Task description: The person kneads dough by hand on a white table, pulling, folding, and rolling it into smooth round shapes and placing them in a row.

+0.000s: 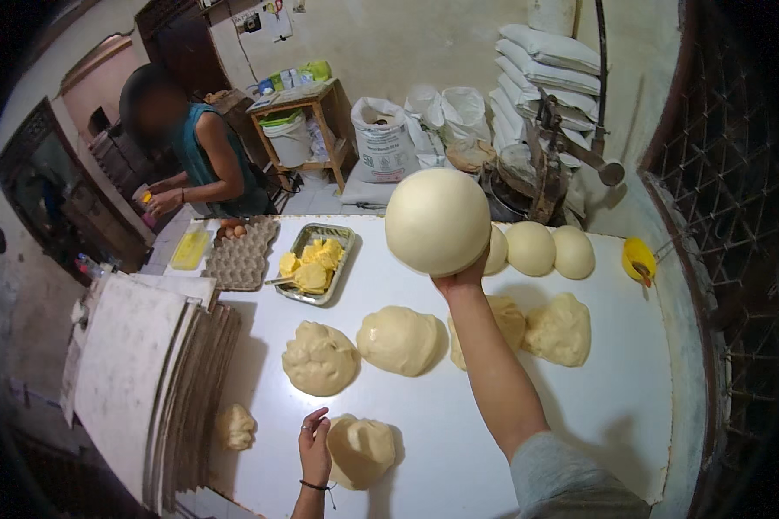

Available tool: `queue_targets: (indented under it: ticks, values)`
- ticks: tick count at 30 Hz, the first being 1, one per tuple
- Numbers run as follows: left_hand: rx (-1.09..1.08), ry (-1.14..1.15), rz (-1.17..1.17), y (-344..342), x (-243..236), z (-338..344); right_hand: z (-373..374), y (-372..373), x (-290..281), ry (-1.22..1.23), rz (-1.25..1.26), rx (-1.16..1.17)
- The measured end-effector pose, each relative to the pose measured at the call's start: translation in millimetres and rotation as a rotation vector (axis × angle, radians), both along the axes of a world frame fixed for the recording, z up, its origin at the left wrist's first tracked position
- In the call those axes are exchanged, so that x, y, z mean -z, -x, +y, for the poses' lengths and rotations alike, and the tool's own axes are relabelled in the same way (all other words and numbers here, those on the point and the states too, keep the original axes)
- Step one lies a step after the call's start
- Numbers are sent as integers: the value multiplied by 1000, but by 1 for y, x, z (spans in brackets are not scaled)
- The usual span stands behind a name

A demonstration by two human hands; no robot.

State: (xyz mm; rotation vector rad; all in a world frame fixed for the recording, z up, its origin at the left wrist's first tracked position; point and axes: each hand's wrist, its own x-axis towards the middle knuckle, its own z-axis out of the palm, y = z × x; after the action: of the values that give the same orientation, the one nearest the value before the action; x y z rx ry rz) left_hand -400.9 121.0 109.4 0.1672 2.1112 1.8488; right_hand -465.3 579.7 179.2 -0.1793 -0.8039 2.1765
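Observation:
A large, smooth, round dough ball (437, 219) is held up over the far half of the white table by my right hand (464, 278), which supports it from below; most of its fingers are hidden behind the ball. My left hand (314, 447) hovers at the near side, fingers loosely bent and apart, holding nothing. Right beside it lies a rough dough lump (363, 451). Farther up the table are a lumpy dough piece (320, 358), a smoother dough piece (398, 341), and a folded dough piece (558, 330). Another dough piece (502, 322) is partly covered by my right forearm.
Smooth dough balls (531, 249) line the far edge. A metal tray (344, 264) holds yellow fat; an egg carton (234, 264) sits beside it. Stacked boards (130, 372) and a small dough scrap (235, 426) lie left, a yellow bowl (639, 257) right. A person (221, 164) stands beyond.

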Motion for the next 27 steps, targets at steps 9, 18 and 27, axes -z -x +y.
queue_targets:
  ticks: [9, 18, 27]
  values:
    - [186, 1002, 751, 109, 50, 68, -77, -167, 158, -374, -875, 256]
    - [479, 716, 740, 10, 38, 156, -269, -542, 195, -343, -1330, 393]
    - [837, 564, 1356, -189, 130, 465, -304, -626, 169, 21, -1159, 219]
